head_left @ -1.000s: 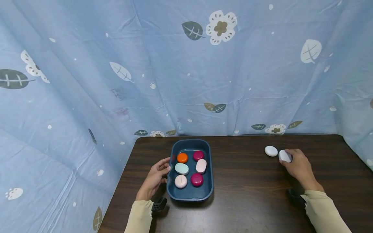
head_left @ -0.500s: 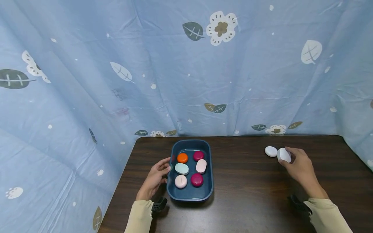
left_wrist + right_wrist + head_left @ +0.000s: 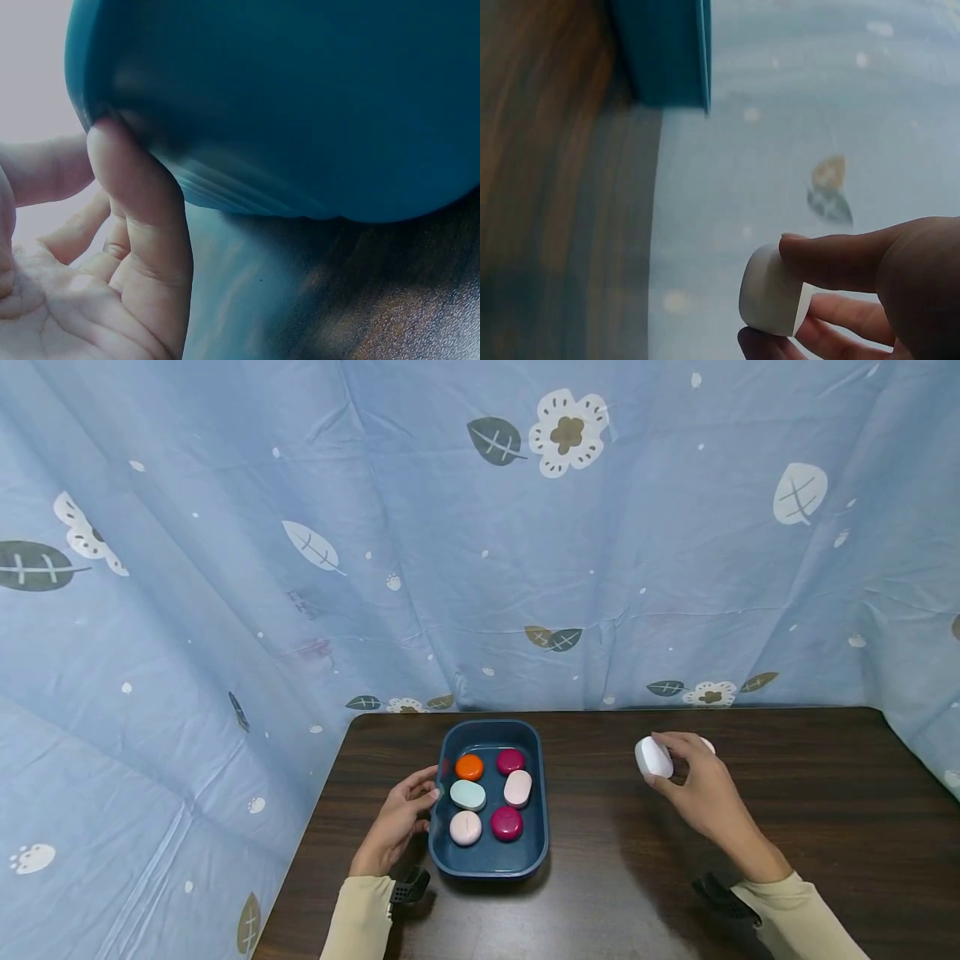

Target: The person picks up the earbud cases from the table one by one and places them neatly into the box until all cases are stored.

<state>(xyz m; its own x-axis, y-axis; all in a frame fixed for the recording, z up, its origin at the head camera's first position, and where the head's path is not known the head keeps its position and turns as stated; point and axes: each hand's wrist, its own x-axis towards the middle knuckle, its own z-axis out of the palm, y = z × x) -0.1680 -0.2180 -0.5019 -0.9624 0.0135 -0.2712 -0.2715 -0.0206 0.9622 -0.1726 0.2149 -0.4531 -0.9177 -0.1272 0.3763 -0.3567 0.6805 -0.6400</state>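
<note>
In the head view, my right hand [image 3: 708, 793] pinches a white, rounded soap bar [image 3: 654, 757] between thumb and fingers, above the table. The right wrist view shows the same bar [image 3: 769, 292] tilted, one flat face towards the fingers. Behind that hand a second white bar [image 3: 708, 745] is mostly hidden. At the left, my left hand [image 3: 397, 818] holds the side wall of a dark blue tray [image 3: 491, 863], its thumb [image 3: 139, 172] against the wall in the left wrist view. Inside lie an orange bar [image 3: 469, 767], a mint one [image 3: 468, 795], and several pink and crimson ones.
Under everything is a dark wood table [image 3: 600, 852]. A blue curtain [image 3: 420, 568] with leaves and flowers hangs along its back edge and left side. The tray's end [image 3: 667, 60] also shows in the right wrist view.
My right hand has lifted the white soap bar from beside the other white one and carried it left. My left hand and the tray have stayed in place.
</note>
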